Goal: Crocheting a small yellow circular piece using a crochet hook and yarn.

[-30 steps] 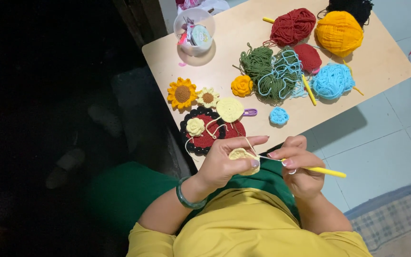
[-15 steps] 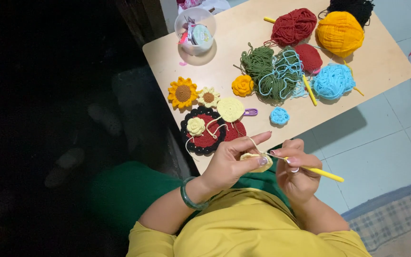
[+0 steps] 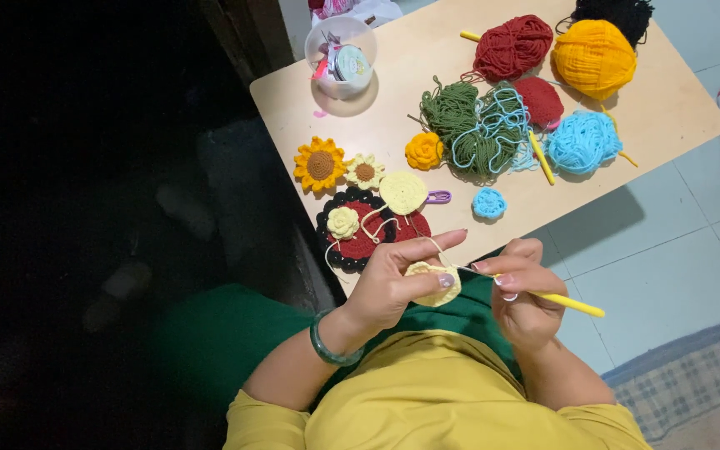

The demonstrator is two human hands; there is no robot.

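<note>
My left hand (image 3: 393, 279) pinches a small pale yellow crochet piece (image 3: 435, 283) just off the near edge of a wooden table (image 3: 668, 108), with a strand of pale yarn running over its forefinger. My right hand (image 3: 522, 287) grips a yellow crochet hook (image 3: 568, 302) whose tip points into that piece. Just beyond my left hand lies a red and black crochet round (image 3: 368, 237) with a pale yellow flower and a pale yellow disc (image 3: 402, 192) on it.
On the table lie a crochet sunflower (image 3: 319, 164), a small daisy (image 3: 365, 172), an orange rose (image 3: 424, 151), a small blue round (image 3: 488, 202), and green, blue, red, yellow and black yarn. A clear cup (image 3: 342, 57) of small tools stands far left. Tiled floor lies at right.
My left hand has turned the pale yellow piece a little and its forefinger now stretches out toward the right. My right hand with the hook has shifted slightly toward the piece.
</note>
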